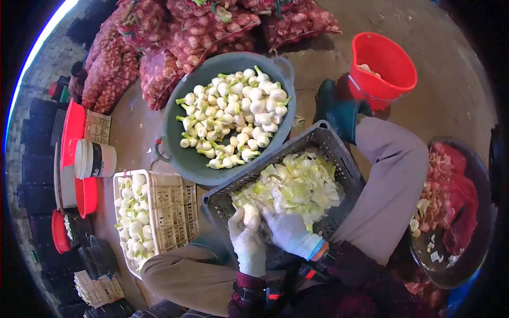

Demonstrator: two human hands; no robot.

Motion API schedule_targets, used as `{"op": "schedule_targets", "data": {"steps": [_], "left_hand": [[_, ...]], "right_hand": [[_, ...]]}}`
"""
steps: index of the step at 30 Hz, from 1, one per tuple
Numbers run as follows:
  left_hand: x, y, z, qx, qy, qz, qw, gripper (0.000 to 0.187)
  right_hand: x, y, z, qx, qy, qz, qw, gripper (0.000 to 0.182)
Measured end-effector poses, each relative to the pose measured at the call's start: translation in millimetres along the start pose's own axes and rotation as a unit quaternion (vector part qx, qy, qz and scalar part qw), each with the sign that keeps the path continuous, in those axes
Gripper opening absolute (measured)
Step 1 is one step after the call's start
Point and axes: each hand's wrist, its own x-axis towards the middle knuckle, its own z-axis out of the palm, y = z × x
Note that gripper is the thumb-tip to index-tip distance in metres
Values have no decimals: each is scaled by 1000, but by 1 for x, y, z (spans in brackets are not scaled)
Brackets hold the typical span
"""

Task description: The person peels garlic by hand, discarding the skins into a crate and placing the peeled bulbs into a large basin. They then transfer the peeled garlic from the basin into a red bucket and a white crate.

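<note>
My left hand (247, 241), in a pale glove, is closed round a white garlic bulb (249, 213). Close beside it is my right hand (294, 233), gloved too, its fingers curled toward the bulb; what they pinch, if anything, is hidden. Both hands are over a dark plastic crate (347, 175) that holds a heap of pale green and white peelings (305, 185). Beyond the crate stands a wide grey-green tub (177, 114) with many white bulbs (233, 106) on short green stems.
A cream crate (175, 212) of white bulbs stands on the left. Red mesh sacks (196, 32) full of bulbs lie behind the tub. A red bucket (384, 66) is at the far right, and a dark basin (429, 254) with unpeeled bulbs and red netting sits beside my knee.
</note>
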Motion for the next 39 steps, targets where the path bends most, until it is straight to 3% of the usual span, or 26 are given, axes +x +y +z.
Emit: {"op": "schedule_targets", "data": {"steps": [7,10,12,15,18,19,20,22,23,27,29,32,34,36,38,39], "left_hand": [[-3,22,11,-20,11,-60,998,44],[-4,27,13,-4,18,-75,997,47],[-3,23,2,1,4,-73,997,49],[-3,22,-1,-33,-22,-77,996,53],[0,19,0,-88,-35,-80,992,55],[2,15,0,-101,-34,-80,991,55],[4,12,-1,-101,-38,-79,991,55],[5,11,-4,-64,-72,-67,993,55],[3,13,-5,-8,-70,-53,996,53],[2,9,-7,-1,-52,-52,997,40],[9,5,-13,-2,-78,-100,992,47],[6,8,-3,-53,-85,-97,990,59],[4,16,2,-26,-81,-95,992,69],[6,23,2,3,-103,-105,989,74],[8,32,8,25,-109,-92,989,67],[13,33,7,114,-104,-103,983,61]], "right_hand": [[5,6,-1,43,3,-34,998,39],[6,7,-1,116,1,-6,993,30],[9,17,15,263,63,19,962,30],[16,33,12,348,36,85,933,29],[17,31,-16,288,25,69,955,25],[16,22,-12,224,98,-35,969,22],[16,16,-12,171,102,-52,979,19],[14,10,-13,123,74,-33,989,16],[13,11,-13,123,75,-34,989,16],[13,15,-13,156,64,-37,985,14],[16,18,-13,162,56,-18,985,14],[19,23,-8,224,22,78,971,14],[25,29,-6,431,-10,169,886,17],[25,35,-5,427,11,143,893,22],[23,32,-20,289,2,61,955,23],[21,30,-15,261,-11,62,963,22]]}}
